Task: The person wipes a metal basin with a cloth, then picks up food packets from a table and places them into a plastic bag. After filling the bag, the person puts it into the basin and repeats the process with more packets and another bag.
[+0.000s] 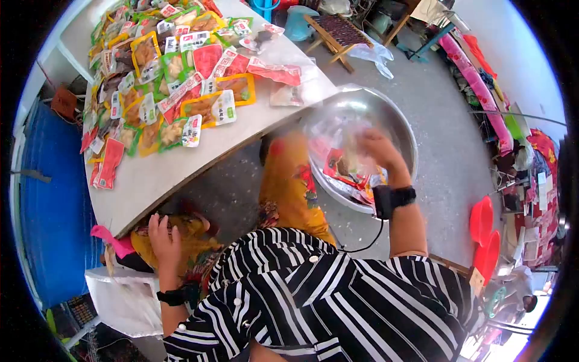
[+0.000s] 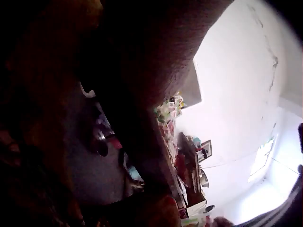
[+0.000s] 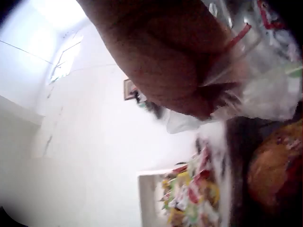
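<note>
My right hand [image 1: 377,151], blurred, is over a large metal basin [image 1: 409,130] holding colourful packets [image 1: 338,169] and clear plastic. In the right wrist view its curled fingers grip a crumpled clear plastic bag [image 3: 270,92]; the fingertips are hidden by the hand and the plastic. My left hand [image 1: 165,241] lies with fingers extended over the yellow flowered trousers, beside the near corner of the table. The left wrist view is mostly dark, with the forearm filling its upper part.
A pale table [image 1: 199,175] bears a heap of sealed food packets [image 1: 175,66] at the left. Below its corner stands a white box [image 1: 123,308]. Red basins [image 1: 481,223] are on the right. A wooden stool [image 1: 338,33] and a blue bucket [image 1: 298,24] stand beyond the metal basin.
</note>
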A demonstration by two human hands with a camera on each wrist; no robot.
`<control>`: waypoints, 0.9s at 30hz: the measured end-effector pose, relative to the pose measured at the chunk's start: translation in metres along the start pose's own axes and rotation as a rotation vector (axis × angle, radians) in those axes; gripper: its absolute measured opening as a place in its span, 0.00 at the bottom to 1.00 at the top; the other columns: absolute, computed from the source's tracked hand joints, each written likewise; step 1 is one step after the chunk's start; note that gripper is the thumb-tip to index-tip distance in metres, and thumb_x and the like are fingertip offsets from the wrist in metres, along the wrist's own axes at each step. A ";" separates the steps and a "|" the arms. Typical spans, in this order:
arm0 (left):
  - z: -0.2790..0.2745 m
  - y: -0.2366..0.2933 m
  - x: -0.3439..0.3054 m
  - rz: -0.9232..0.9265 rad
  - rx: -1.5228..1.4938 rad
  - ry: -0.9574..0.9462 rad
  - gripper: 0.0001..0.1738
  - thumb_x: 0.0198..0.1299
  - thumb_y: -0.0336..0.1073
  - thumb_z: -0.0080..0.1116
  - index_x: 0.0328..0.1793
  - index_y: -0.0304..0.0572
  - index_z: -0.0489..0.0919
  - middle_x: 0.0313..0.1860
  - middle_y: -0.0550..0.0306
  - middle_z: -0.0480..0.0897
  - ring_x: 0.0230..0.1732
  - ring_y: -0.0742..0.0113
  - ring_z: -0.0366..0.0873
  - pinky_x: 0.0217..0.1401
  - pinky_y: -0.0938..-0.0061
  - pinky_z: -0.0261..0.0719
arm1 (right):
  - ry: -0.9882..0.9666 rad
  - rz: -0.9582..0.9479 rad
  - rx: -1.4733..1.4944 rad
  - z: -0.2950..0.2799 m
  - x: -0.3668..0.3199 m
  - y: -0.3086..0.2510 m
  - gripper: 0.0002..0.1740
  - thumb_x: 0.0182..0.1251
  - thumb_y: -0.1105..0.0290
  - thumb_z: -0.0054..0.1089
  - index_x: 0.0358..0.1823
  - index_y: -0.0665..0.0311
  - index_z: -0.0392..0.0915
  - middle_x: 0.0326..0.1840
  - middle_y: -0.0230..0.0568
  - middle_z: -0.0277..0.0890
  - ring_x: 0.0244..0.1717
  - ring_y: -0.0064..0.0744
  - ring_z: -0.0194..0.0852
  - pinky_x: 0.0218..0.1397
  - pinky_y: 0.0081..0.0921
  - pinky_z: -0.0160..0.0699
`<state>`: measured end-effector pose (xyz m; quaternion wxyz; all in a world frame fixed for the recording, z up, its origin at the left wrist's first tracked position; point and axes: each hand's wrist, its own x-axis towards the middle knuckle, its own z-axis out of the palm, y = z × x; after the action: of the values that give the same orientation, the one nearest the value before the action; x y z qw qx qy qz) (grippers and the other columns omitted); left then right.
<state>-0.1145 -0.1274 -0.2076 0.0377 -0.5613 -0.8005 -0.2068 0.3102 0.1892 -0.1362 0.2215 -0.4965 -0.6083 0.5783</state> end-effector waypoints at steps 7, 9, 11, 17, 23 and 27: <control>-0.002 -0.015 0.000 -0.103 0.029 -0.051 0.16 0.47 0.32 0.48 0.44 0.35 0.68 0.53 0.41 0.62 0.56 0.48 0.56 0.57 0.62 0.52 | 0.285 0.175 -0.393 -0.069 0.094 0.198 0.09 0.46 0.69 0.45 0.25 0.67 0.70 0.18 0.47 0.68 0.24 0.33 0.70 0.26 0.26 0.67; -0.003 -0.023 -0.002 -0.110 0.043 -0.015 0.16 0.47 0.32 0.48 0.44 0.35 0.68 0.52 0.41 0.62 0.55 0.48 0.56 0.57 0.62 0.52 | 0.407 0.049 -0.558 -0.100 0.126 0.235 0.07 0.47 0.70 0.45 0.22 0.65 0.70 0.17 0.43 0.68 0.20 0.33 0.67 0.24 0.28 0.66; -0.004 -0.030 -0.004 -0.150 0.035 -0.016 0.15 0.47 0.31 0.48 0.43 0.34 0.68 0.52 0.42 0.62 0.55 0.48 0.56 0.57 0.62 0.52 | 0.538 0.030 -0.688 -0.107 0.144 0.230 0.07 0.47 0.70 0.45 0.20 0.65 0.70 0.18 0.44 0.69 0.21 0.35 0.67 0.25 0.30 0.65; -0.012 -0.034 -0.005 -0.212 0.160 0.001 0.15 0.46 0.30 0.48 0.42 0.34 0.68 0.51 0.42 0.63 0.55 0.47 0.56 0.57 0.61 0.52 | 0.753 -0.108 -0.904 -0.121 0.171 0.148 0.09 0.46 0.70 0.44 0.26 0.66 0.71 0.28 0.53 0.71 0.34 0.47 0.69 0.36 0.35 0.66; -0.013 -0.046 -0.014 -0.199 0.186 0.096 0.15 0.45 0.31 0.49 0.42 0.36 0.68 0.49 0.43 0.65 0.52 0.47 0.59 0.55 0.61 0.55 | 0.577 -0.158 -0.814 -0.047 0.203 0.153 0.09 0.46 0.71 0.43 0.26 0.69 0.70 0.27 0.55 0.69 0.32 0.50 0.67 0.35 0.36 0.65; -0.022 -0.052 -0.029 -0.303 0.177 0.181 0.16 0.45 0.32 0.49 0.42 0.36 0.68 0.46 0.43 0.67 0.49 0.48 0.62 0.52 0.61 0.58 | 0.340 -0.592 -0.970 -0.004 0.211 0.210 0.07 0.46 0.72 0.43 0.23 0.68 0.68 0.20 0.47 0.66 0.21 0.43 0.63 0.27 0.34 0.63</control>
<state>-0.1548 -0.1761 -0.2112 0.1272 -0.4081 -0.8842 -0.1884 0.3000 0.3390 -0.3933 0.2154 -0.4358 -0.8718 0.0603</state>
